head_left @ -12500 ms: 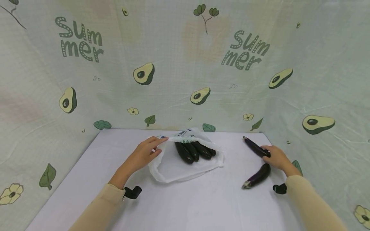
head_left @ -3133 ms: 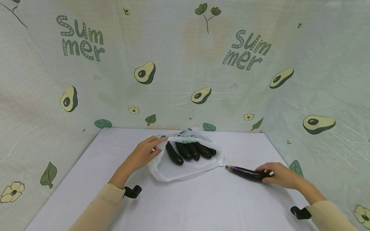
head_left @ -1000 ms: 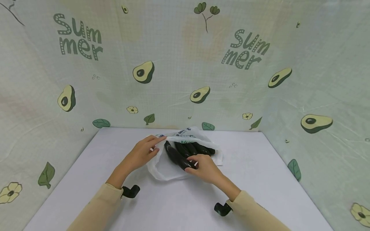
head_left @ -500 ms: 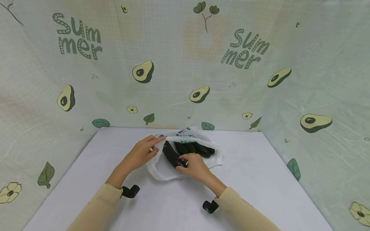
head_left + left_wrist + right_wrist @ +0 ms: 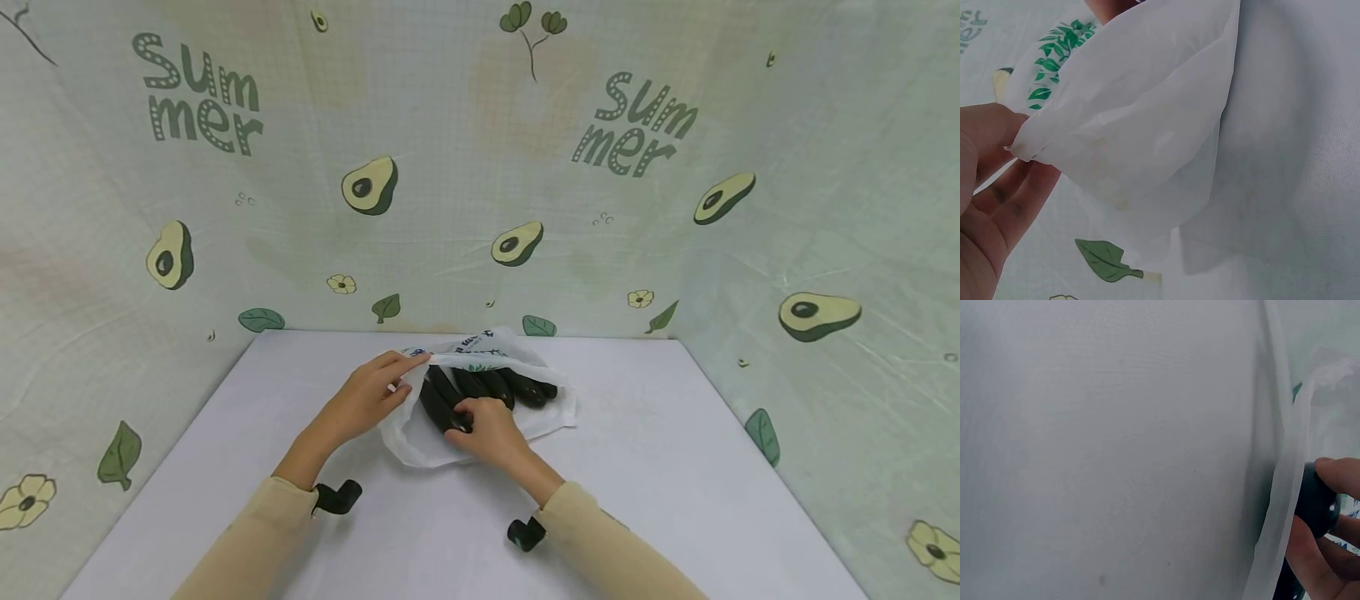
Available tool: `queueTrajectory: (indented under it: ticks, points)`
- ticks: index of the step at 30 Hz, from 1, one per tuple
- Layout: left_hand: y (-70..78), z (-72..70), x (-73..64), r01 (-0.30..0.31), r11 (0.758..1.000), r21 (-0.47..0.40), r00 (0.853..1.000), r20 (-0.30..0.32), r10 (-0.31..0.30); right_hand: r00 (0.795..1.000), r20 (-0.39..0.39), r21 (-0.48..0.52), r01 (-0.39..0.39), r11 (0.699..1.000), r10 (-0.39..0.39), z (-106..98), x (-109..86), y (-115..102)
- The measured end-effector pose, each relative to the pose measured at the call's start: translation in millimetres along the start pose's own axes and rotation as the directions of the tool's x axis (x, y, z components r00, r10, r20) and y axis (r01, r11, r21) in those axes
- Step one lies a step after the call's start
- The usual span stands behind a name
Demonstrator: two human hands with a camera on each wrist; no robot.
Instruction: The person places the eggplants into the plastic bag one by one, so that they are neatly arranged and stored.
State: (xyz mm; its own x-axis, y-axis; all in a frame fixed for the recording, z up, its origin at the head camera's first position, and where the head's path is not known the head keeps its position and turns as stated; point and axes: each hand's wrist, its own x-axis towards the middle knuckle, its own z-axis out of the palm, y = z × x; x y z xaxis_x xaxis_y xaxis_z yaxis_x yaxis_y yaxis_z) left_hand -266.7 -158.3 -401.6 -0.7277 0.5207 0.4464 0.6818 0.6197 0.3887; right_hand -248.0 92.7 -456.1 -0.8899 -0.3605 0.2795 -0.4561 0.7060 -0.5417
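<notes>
A white plastic bag (image 5: 427, 450) with blue and green print lies on the table, its mouth facing me. At its upper left rim, my left hand (image 5: 367, 398) pinches the film between thumb and fingers; the left wrist view shows the bag (image 5: 1141, 106) stretched up from that pinch. My right hand (image 5: 491, 433) is inside the bag's mouth, gripping the near end of a dark, glossy eggplant (image 5: 437, 402). The right wrist view shows the rounded end of the eggplant (image 5: 1319, 503) between thumb and fingers. Several more eggplants (image 5: 525, 388) lie side by side in the bag, their far ends hidden.
The white table (image 5: 660, 467) extends on both sides of the bag. A patterned cloth (image 5: 450, 275) with avocados and leaves walls off the back and sides. A black wrist camera (image 5: 527, 533) sticks out below the right sleeve.
Two eggplants earlier on the table at right are gone from there. My right hand has carried one leftward into the bag's mouth and farther in. My left hand keeps its place.
</notes>
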Motion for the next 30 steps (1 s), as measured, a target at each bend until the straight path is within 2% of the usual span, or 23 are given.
queueTrajectory:
  ticks: [12,19,30]
  points:
    - [1.3,-1.2,0.6,-0.009,1.0,-0.003,1.0,-0.005,0.008,0.998,-0.001,-0.012,-0.06,0.998,0.06,11.2,-1.1,-0.8]
    - [1.8,-1.1,-0.6,-0.005,1.0,-0.011,1.0,0.0,0.005,0.999,0.022,-0.046,-0.043,0.998,0.044,11.3,-4.6,-4.2]
    - [2.4,0.0,-1.1,-0.002,1.0,-0.014,1.0,0.001,0.002,0.998,-0.057,-0.039,-0.025,0.999,0.023,23.5,1.3,-6.1]
